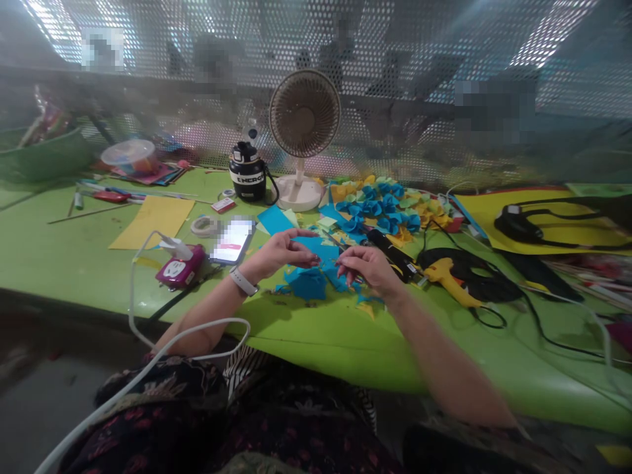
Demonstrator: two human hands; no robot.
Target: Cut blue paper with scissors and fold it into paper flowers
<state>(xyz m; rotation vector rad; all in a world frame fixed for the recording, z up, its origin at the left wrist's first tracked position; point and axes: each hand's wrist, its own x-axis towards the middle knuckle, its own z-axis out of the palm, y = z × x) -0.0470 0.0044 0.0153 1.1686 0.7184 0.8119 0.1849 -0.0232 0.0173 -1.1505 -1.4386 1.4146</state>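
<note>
My left hand [289, 253] is held over scattered blue paper [307, 283], thumb and some fingertips pressed together, another finger stretched out. Anything in that pinch is too small to make out. Facing it, my right hand [366, 268] has its fingers curled against the thumb; what they hold, if anything, cannot be told. A thin dark pointed tool [334, 239] shows just beyond the right fingertips. Behind the hands lies a heap of blue, yellow and pale green folded paper flowers [378, 203]. Close to my left wrist is a lit phone [233, 241].
A fan [305, 118] and a black bottle [248, 174] stand at the back. On the left are a purple power socket [180, 266] with a white cable, a tape roll [203, 227] and yellow paper [153, 222]. A yellow glue gun [451, 282] with black cords lies right.
</note>
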